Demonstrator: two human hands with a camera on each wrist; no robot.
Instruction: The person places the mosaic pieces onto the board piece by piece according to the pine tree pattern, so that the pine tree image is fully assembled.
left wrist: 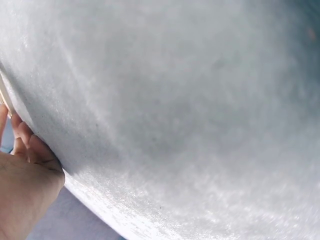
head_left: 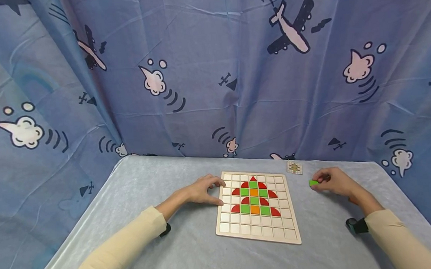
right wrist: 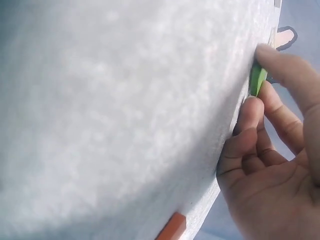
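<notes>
A square wooden board (head_left: 258, 232) with a grid of white cells lies on the table, bearing a tree-like pattern of green and orange squares, red quarter-rounds and a red triangle (head_left: 253, 178) at the top. My left hand (head_left: 203, 190) rests at the board's left edge, thumb and fingertips spread along the rim. To the right of the board, my right hand (head_left: 333, 181) pinches a green block (head_left: 314, 183) between thumb and fingers, close over the tabletop. The right wrist view shows that green block (right wrist: 257, 79) at the fingertips, its other fingers curled below.
An orange block (right wrist: 172, 227) lies on the cloth near my right wrist. Behind the board's right corner is a small pattern card (head_left: 294, 167). A pale cloth covers the table (head_left: 171, 258), and a blue printed curtain (head_left: 197, 70) hangs along its back.
</notes>
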